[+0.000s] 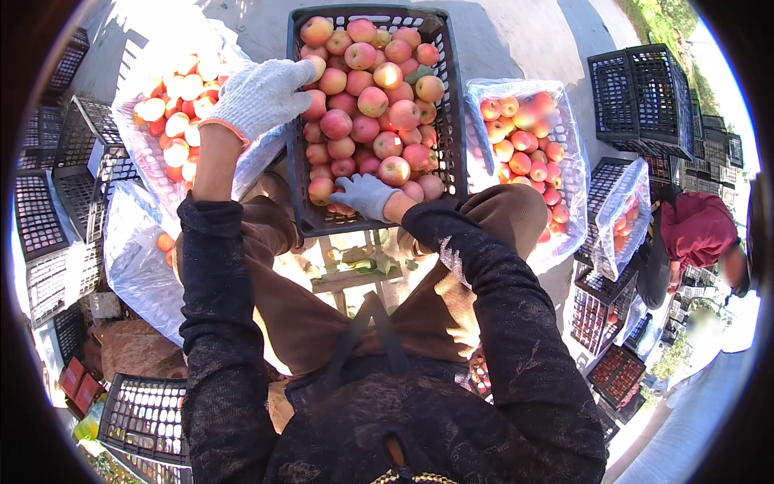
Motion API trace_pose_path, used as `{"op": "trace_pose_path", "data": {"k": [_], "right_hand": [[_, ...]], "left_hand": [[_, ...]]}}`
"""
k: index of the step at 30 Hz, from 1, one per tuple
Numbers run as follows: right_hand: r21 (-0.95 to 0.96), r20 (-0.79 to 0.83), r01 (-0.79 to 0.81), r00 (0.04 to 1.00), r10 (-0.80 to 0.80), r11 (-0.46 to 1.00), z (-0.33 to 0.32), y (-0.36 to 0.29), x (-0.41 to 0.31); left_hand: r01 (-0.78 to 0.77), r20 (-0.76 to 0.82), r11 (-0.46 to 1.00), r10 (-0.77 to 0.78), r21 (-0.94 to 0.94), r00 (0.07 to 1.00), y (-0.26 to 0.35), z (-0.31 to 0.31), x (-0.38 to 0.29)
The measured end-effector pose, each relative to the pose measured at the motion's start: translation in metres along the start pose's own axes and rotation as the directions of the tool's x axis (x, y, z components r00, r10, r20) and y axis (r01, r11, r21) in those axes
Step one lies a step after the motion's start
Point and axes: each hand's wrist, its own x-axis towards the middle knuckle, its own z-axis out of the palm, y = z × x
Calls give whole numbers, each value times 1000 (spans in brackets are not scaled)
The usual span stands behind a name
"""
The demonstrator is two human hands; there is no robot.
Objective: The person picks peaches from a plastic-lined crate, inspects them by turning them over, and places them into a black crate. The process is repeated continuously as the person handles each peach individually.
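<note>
A black plastic crate (pixel 456 139) full of red and yellow apples (pixel 372 101) stands before me, between my knees. My left hand (pixel 263 100), in a whitish knitted glove with an orange cuff, reaches over the crate's left side, its fingertips at a pale apple (pixel 315 68); whether it grips the apple is unclear. My right hand (pixel 364 196), in a grey-blue glove, lies low among the apples at the near edge, fingers partly spread and partly hidden. A green leaf (pixel 418 74) rests on the apples towards the right.
Plastic-lined crates of apples stand at left (pixel 136 130) and right (pixel 574 157). An empty black crate (pixel 145 417) is at lower left. Stacked black crates (pixel 641 97) stand at upper right. Another person (pixel 695 230) bends at far right, beside more crates.
</note>
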Motion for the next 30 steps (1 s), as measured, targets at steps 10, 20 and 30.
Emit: {"op": "trace_pose_path", "data": {"k": [10, 20, 30], "right_hand": [[393, -236, -257, 900, 367, 883, -28, -8, -2], [942, -305, 316, 664, 683, 114, -166, -13, -20], [945, -281, 303, 552, 785, 125, -176, 2, -57]], "left_hand": [[-16, 89, 989, 30, -150, 996, 13, -11, 17], [42, -87, 763, -127, -645, 988, 29, 30, 41], [80, 60, 361, -66, -929, 996, 101, 40, 41]]}}
